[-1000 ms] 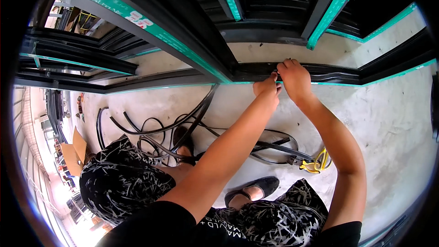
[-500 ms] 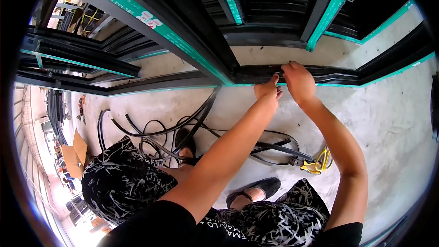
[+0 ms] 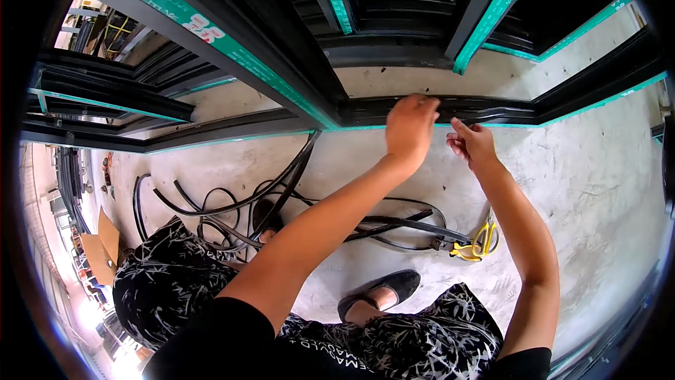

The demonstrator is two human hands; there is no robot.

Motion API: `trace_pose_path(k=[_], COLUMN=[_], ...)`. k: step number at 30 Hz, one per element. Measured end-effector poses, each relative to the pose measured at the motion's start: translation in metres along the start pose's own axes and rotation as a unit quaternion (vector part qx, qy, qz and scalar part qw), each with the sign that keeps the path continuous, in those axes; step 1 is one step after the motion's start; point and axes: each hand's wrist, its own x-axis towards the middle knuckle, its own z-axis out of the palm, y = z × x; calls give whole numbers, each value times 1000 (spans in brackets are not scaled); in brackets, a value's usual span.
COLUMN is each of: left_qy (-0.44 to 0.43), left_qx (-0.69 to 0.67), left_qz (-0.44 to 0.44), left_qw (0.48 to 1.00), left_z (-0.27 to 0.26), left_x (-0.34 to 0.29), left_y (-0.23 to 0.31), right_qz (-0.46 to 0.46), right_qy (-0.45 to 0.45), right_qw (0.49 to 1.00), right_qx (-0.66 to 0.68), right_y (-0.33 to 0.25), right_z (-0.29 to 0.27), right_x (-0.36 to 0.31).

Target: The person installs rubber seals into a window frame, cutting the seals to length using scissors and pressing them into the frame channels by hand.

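A black frame with green tape along its edges lies in front of me. In the channel of its near rail (image 3: 365,111) runs a glossy, slightly wavy black rubber strip (image 3: 492,110). My left hand (image 3: 410,132) bends over this rail, fingers closed against the strip; the fingertips are partly hidden. Just to its right, my right hand (image 3: 475,145) hovers on the near side of the rail. Its thumb and fingers are curled together, with nothing visible in them.
Loose black rubber strips (image 3: 232,204) lie coiled on the concrete floor (image 3: 548,190) between my feet. Yellow-handled scissors (image 3: 484,241) and a yellow tool (image 3: 462,251) rest beside my right forearm. A dark upright bar (image 3: 246,35) rises left of my hands. An open cardboard box (image 3: 100,250) stands far left.
My left hand has moved up onto the rail and over the strip. My right hand has come off the rail, down and slightly right. The whole view has shifted a little.
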Motion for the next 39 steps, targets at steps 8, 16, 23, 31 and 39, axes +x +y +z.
trace_pose_path(k=[8,16,23,31,39], left_qy=[-33,-95,-44,-97,-89], left_qx=[115,136,146,125,58], left_qz=[113,99,82,52,65], left_qw=[986,981,985,986,992], left_z=[30,32,38,40,21], left_x=[12,17,11,12,3], left_y=[-20,-24,-16,-17,-16], right_qz=[23,48,25,24,-3], right_qy=[53,93,90,126,145], right_qw=[998,992,991,986,982], right_qx=[36,73,98,102,123], right_y=[0,1,4,5,3], right_z=[3,14,23,43,46], right_x=[-4,12,13,10,8])
